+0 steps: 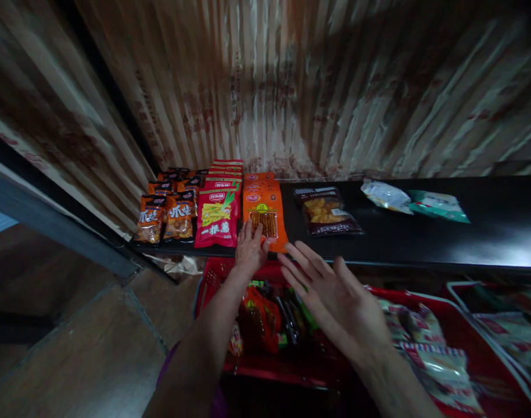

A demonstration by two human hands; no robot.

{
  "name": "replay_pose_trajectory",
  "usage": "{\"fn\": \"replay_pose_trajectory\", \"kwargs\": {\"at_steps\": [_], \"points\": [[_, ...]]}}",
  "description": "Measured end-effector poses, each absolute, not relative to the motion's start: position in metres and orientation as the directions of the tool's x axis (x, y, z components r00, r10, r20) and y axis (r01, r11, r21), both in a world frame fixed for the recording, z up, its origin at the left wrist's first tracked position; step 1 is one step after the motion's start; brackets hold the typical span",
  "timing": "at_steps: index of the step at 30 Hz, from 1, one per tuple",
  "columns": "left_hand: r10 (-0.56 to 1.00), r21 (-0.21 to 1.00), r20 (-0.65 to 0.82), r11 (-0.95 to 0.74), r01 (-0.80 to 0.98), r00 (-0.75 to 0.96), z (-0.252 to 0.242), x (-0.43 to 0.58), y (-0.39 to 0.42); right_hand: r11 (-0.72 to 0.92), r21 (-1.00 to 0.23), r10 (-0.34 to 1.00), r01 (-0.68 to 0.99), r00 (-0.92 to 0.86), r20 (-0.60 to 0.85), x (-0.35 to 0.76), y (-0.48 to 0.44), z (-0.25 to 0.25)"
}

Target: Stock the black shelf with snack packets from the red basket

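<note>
My left hand lies with its fingers flat on the front edge of a stack of orange snack packets on a black shelf. My right hand hovers open just below the shelf edge, fingers spread and pointing toward the same orange stack, holding nothing. To the left of the orange stack stands a stack of red packets, and further left several dark orange-brown packets. A dark packet with yellow snacks lies to the right of the orange stack.
A red basket with mixed snack packets sits under my hands. A second red basket with pale packets is at right. A white packet and a green packet lie further along the shelf. Corrugated wall behind.
</note>
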State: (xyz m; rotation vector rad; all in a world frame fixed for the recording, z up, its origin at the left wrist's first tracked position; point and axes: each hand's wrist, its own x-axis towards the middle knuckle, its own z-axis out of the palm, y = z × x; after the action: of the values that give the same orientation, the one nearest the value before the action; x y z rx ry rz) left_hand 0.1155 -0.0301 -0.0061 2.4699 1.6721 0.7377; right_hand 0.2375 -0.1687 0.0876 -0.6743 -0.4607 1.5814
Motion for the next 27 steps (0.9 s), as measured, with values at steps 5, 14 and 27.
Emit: {"fn": "replay_pose_trajectory", "kwargs": {"at_steps": [5,14,27], "points": [[0.874,0.297,0.368,-0.433,0.851,0.316,-0.013,0.115,-0.028,-0.239,-0.483,0.957,-0.842,-0.120,-0.265,0.249,-0.164,0.079],[0.794,0.275,0.504,-0.520,0.809,0.339,-0.006,0.122,-0.033,-0.268,-0.397,0.955,-0.878,-0.188,-0.231,0.241,-0.176,0.061],[0.985,0.753,-0.117,0.173,0.634,-0.130,-0.076,0.085,-0.146,-0.371,-0.929,0.905,0.014,0.231,-0.358,0.245,-0.213,-0.088]]}}
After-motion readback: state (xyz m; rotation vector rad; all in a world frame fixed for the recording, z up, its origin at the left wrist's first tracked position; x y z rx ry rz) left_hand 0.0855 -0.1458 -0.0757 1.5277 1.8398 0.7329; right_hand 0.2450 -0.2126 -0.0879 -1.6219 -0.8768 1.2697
